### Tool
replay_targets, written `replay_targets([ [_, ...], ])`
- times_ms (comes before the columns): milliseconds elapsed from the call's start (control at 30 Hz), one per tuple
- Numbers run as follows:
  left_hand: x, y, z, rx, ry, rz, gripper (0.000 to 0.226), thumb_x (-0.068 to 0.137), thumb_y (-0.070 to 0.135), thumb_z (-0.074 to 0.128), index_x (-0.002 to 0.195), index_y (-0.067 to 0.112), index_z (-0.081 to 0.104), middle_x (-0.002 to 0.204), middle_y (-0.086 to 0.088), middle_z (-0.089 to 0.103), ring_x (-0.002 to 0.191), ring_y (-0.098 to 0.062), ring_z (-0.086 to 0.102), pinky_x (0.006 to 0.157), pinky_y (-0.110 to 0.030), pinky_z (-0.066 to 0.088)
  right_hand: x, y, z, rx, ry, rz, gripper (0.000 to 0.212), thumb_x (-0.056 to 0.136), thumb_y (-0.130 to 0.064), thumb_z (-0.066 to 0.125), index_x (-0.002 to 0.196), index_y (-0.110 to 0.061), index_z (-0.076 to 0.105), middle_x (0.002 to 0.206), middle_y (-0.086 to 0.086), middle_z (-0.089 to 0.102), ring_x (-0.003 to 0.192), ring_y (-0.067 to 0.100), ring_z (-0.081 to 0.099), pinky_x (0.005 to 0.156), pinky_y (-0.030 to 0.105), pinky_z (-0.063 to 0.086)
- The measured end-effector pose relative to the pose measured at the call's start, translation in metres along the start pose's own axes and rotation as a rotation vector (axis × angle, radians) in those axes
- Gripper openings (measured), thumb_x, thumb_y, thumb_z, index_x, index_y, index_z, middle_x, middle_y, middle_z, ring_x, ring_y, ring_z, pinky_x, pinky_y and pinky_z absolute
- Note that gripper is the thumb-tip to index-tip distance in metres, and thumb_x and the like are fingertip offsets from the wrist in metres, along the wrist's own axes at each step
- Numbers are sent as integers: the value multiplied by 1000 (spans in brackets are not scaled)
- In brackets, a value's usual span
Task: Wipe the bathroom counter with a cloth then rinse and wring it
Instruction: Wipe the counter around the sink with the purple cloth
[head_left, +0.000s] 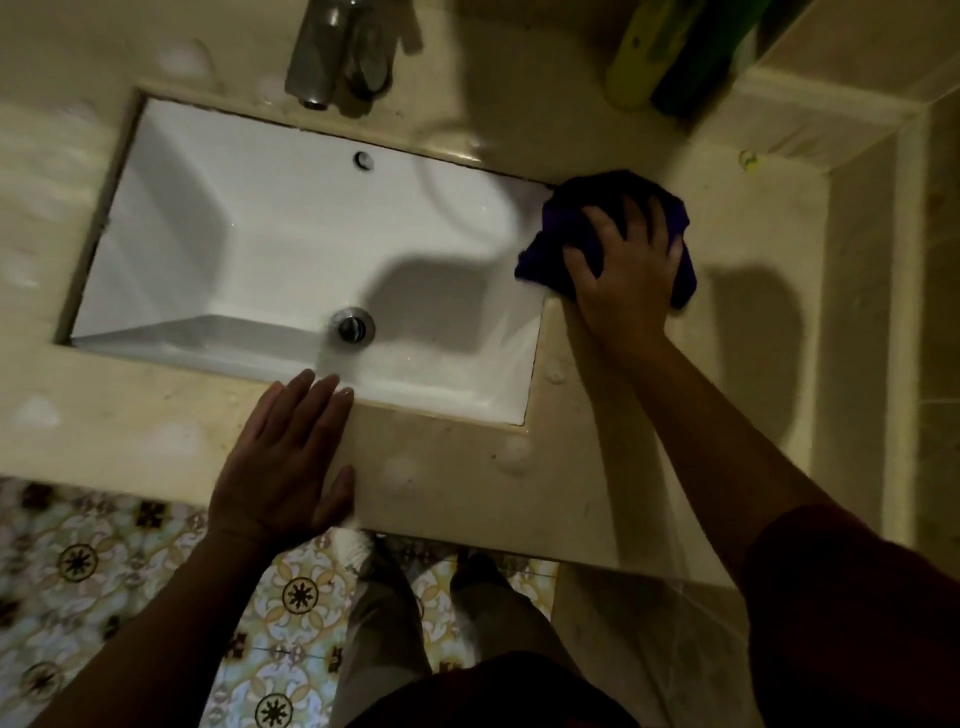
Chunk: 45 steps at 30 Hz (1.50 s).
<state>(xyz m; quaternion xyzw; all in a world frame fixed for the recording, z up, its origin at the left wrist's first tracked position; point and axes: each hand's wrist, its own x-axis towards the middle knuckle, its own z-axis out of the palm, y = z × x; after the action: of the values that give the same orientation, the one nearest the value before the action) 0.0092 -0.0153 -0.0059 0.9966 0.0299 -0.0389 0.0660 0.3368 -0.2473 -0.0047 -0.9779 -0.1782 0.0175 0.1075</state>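
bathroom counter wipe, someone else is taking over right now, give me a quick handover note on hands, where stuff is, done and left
Right hand: fingers spread, pressing the dark purple cloth onto the counter at the right rim of the sink.
Left hand: flat and open, resting on the counter's front edge, fingertips reaching the sink rim.
Faucet stands behind the sink; no water can be seen running. Green bottles stand at the back right.
Done: wiping is under way on the right side.
Left: droplets show on the front and left of the counter, so wipe those, then rinse and wring the cloth.
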Motion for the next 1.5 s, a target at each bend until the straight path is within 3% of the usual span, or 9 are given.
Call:
replay_targets([
  [200,0,-1,0,-6,-19,-2,77,91,46,45,148,-5,47,154,-28,45,145,-47,39,120,-62,30,-67,6,9,-14,56,6,51,96,-52,46,141,-30,51,156,6,39,150,33,23,121,61,14],
  [600,0,0,-1,-12,-15,5,74,91,44,45,146,-5,50,152,-28,48,144,-48,40,119,-62,31,11,-16,7,-7,53,34,53,94,-54,46,142,-33,50,156,8,41,150,32,24,120,62,14],
  [967,-4,0,4,16,3,37,71,95,43,40,146,-5,51,152,-26,49,144,-46,42,119,-60,32,13,-23,-4,21,109,75,39,97,-39,56,132,-22,59,140,11,56,134,39,43,113,60,29],
  [1167,-7,-6,14,31,52,53,71,96,43,37,147,-4,50,152,-26,49,144,-45,44,117,-61,34,28,-21,-18,-21,37,49,41,96,-44,54,130,-23,58,125,10,63,119,35,52,100,50,45],
  [1333,-7,-9,15,30,91,69,71,94,43,40,146,-4,50,148,-25,51,140,-46,46,118,-60,33,5,-12,-21,164,43,111,41,95,-45,55,129,-22,62,118,6,68,112,27,60,100,46,48],
  [1400,-8,-9,16,26,90,71,71,93,43,41,147,-3,49,149,-25,50,140,-46,45,118,-60,33,-24,-9,-15,138,72,98,42,93,-48,56,127,-24,62,122,3,67,117,27,56,102,48,47],
  [1500,-8,-9,17,1,117,86,70,92,42,43,146,-3,50,149,-25,50,140,-46,45,118,-61,33,-63,-5,-3,37,71,49,56,90,-56,51,138,-28,53,146,5,51,140,32,38,112,58,34],
])
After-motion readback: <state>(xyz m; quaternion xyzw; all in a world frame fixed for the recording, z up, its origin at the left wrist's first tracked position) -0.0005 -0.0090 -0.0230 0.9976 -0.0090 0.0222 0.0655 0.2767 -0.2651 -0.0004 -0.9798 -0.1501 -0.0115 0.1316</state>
